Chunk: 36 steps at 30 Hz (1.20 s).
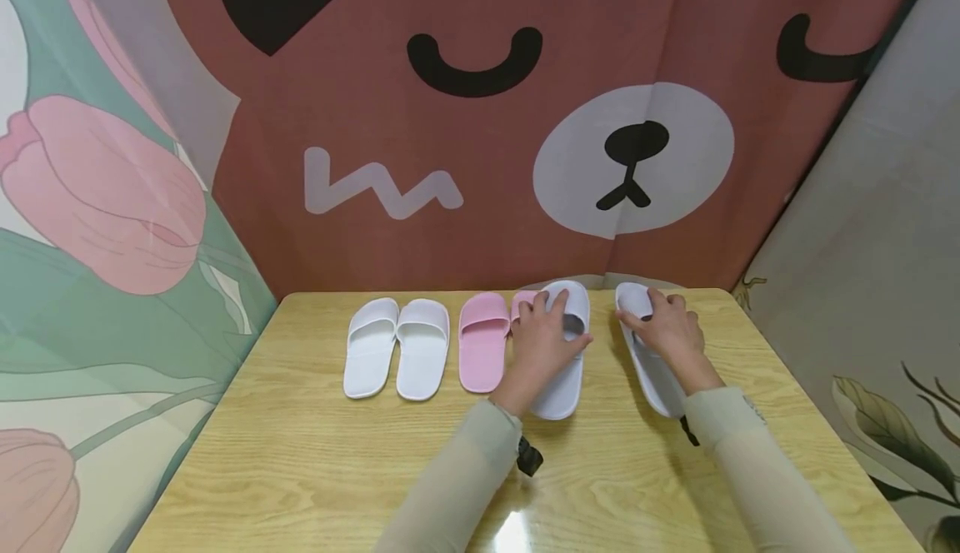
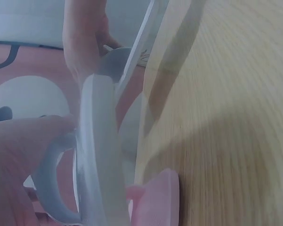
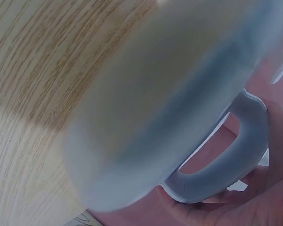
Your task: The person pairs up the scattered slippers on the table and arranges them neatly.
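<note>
My left hand [image 1: 543,341] grips a pale lavender-white slipper [image 1: 562,391] across its strap, thumb on the right side and fingers on the left. In the left wrist view that slipper [image 2: 103,150] is seen edge-on, raised above the table. A matching slipper [image 1: 660,382], tilted, is held over the table by my right hand [image 1: 672,332], also at the strap. Its sole [image 3: 160,103] fills much of the right wrist view, with the fingers [image 3: 193,212] around the strap. Behind my left hand, one pink slipper [image 1: 522,299] is mostly hidden.
Another pink slipper [image 1: 482,361] lies to the left of my left hand. Further left, a white slipper [image 1: 371,353] and its mate [image 1: 422,361] lie side by side on the wooden table [image 1: 300,461]. A bear-print curtain [image 1: 480,137] hangs behind the table's back edge.
</note>
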### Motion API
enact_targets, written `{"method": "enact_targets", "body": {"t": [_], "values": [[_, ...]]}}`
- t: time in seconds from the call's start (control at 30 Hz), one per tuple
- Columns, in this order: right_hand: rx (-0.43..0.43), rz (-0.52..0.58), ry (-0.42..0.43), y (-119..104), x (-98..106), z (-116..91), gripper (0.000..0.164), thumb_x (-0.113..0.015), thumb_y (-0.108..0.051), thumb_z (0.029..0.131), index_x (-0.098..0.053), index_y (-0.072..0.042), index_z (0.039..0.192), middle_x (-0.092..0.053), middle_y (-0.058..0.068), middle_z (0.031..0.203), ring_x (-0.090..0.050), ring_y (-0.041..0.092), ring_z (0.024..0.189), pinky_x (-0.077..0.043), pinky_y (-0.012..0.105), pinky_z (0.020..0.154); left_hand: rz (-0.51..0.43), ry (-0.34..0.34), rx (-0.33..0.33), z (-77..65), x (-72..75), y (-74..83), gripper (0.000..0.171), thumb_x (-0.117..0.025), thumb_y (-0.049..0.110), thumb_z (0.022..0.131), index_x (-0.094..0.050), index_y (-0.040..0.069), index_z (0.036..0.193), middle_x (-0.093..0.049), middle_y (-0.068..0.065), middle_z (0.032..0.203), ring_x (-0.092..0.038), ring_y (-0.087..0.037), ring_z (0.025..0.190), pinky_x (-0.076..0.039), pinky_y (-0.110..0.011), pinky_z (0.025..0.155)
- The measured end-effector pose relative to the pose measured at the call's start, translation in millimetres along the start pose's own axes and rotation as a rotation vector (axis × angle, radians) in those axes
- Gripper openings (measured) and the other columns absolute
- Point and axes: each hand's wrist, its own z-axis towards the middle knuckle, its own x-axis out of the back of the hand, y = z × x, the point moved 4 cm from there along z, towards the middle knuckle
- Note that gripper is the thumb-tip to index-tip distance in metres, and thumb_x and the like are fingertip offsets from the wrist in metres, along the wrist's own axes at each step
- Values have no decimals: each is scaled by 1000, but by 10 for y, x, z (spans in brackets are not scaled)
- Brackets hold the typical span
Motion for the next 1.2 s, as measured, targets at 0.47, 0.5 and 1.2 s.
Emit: {"method": "enact_targets", "body": {"t": [0.47,0.5,1.2], "values": [[-8,-2,-13,43,27,35,99,-48,-73,78,-21,-10,149,-24,35,138,-33,59,112,-38,65,79,-2,-14,-24,47,-70,131,85,-59,71,72,-35,31,143,-41,-4,139,-43,-24,110,-44,-38,73],[-11,-3,-16,49,27,38,98,-48,-73,78,-20,-10,149,-23,35,139,-33,59,113,-38,65,79,-4,-17,-24,49,-78,136,85,-59,71,72,-35,31,143,-41,-4,139,-43,-24,110,-44,-38,73],[-17,-13,-14,120,44,48,107,-42,-82,72,-22,-10,148,-25,34,137,-35,57,112,-38,64,79,-5,2,-43,101,-224,277,86,-62,70,71,-36,29,142,-42,-5,138,-43,-25,111,-46,-38,73]]}}
